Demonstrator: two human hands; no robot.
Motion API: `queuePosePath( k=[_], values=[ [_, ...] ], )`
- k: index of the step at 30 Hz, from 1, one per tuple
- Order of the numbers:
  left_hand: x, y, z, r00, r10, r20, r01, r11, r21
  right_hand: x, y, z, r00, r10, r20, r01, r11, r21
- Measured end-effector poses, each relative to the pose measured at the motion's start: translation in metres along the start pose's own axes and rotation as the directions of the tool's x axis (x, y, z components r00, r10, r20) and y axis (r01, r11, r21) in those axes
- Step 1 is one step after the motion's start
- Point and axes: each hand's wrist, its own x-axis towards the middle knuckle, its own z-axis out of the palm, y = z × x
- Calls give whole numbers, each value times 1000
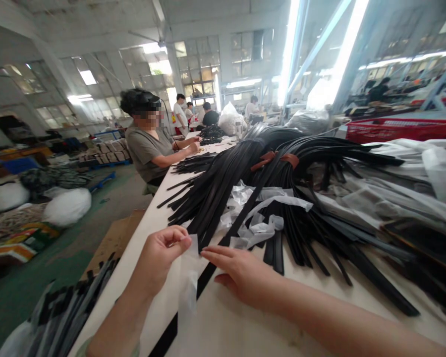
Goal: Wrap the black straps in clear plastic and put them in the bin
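My left hand (pixel 162 255) pinches the top end of a narrow translucent plastic sleeve (pixel 188 290) between thumb and fingers. The sleeve hangs down over the white table (pixel 215 332). A long black strap (pixel 167 334) runs diagonally beneath it, partly hidden. Just to the right, my right hand (pixel 243 272) has its fingers stretched out and its thumb apart, by the strap; whether it touches the strap I cannot tell. Beyond both hands lies a large heap of black straps (pixel 223 183), some bundled with a brown band (pixel 290 159). Crumpled clear plastic sleeves (pixel 262 228) lie on the heap.
More plastic sleeves (pixel 390 183) pile up at the right, near a red basket (pixel 401 130). A co-worker (pixel 148 144) works along the table's left edge. Sleeved black straps (pixel 74 307) stand below that edge. White sacks (pixel 69 206) lie on the floor.
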Motion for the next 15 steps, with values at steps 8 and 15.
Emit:
queuePosePath(
  k=[8, 15],
  values=[
    [-2, -10, 6, 973, -215, 80, 218, 976, -24, -3, -4, -1, 992, 11, 122, 29, 946, -323],
    [4, -12, -5, 980, -172, -95, 173, 985, -3, -17, 11, -41, 998, 18, 56, 7, 903, -430]
  ],
)
